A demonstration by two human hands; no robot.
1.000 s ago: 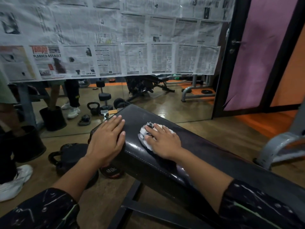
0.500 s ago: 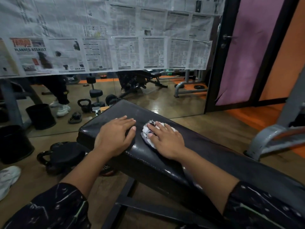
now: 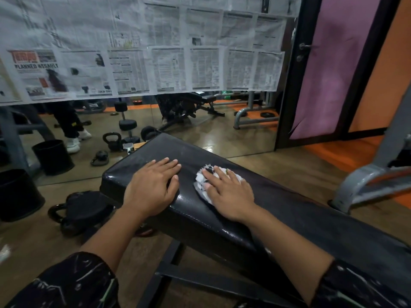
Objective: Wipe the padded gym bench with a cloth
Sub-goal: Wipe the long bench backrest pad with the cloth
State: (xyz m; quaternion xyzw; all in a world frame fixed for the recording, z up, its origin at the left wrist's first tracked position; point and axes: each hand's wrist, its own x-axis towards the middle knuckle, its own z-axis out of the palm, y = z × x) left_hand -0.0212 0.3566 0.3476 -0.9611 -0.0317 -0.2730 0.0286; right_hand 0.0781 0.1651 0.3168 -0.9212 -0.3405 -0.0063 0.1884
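Head view is showing the wiping step under way: the right hand (image 3: 231, 193), fingers flat, is pressing the white cloth (image 3: 205, 185) onto the black padded counter (image 3: 311, 218), while the left hand (image 3: 153, 185), released, is bracing flat at nine o'clock. Next stroke probably needs travelling toward five o'clock, where bare padding is lying; the pad's end edge is sitting close at eleven o'clock.

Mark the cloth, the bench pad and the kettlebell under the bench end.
cloth (image 3: 201, 182), head view, white edge left of the fingers
bench pad (image 3: 169, 147), head view, bare top near the far end
kettlebell (image 3: 82, 211), head view, its round body
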